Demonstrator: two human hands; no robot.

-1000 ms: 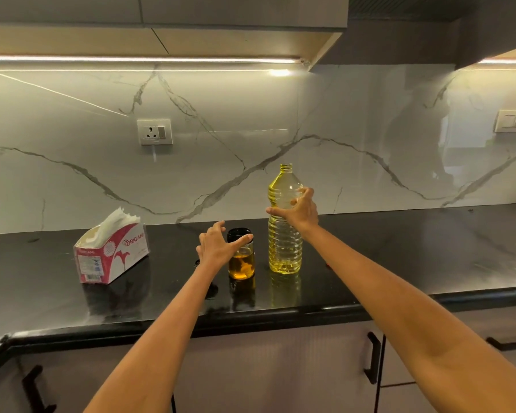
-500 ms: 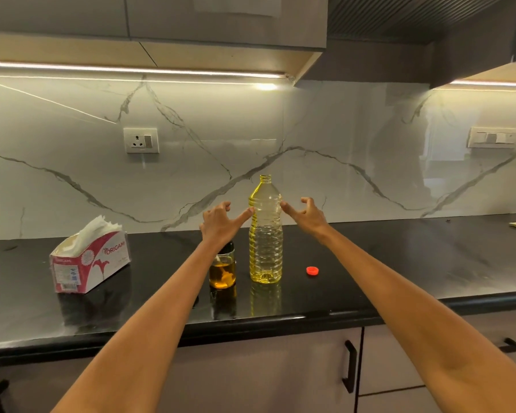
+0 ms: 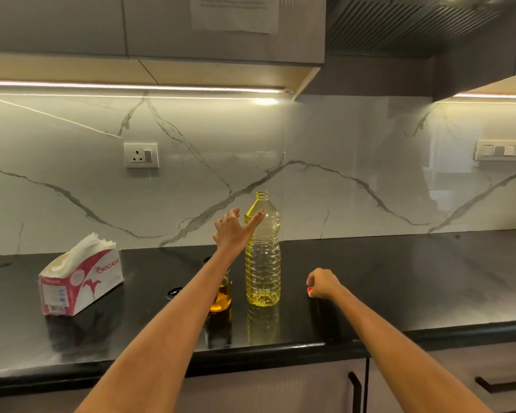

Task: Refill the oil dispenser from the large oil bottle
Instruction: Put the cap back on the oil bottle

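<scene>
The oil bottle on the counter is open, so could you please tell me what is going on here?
A person is working at the counter. The left hand reaches around the oil bottle, which stands upright and uncapped. The right hand is down on the counter, fingers curled over the red cap. The oil dispenser stands just left of the bottle, partly hidden by the left forearm.

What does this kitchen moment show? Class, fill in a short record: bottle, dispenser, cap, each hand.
large oil bottle: upright on countertop, uncapped, oil low
oil dispenser: left of bottle, partly hidden by forearm
red cap: on countertop, at right fingertips
left hand: open, thumb against bottle's shoulder
right hand: curled over cap
</scene>
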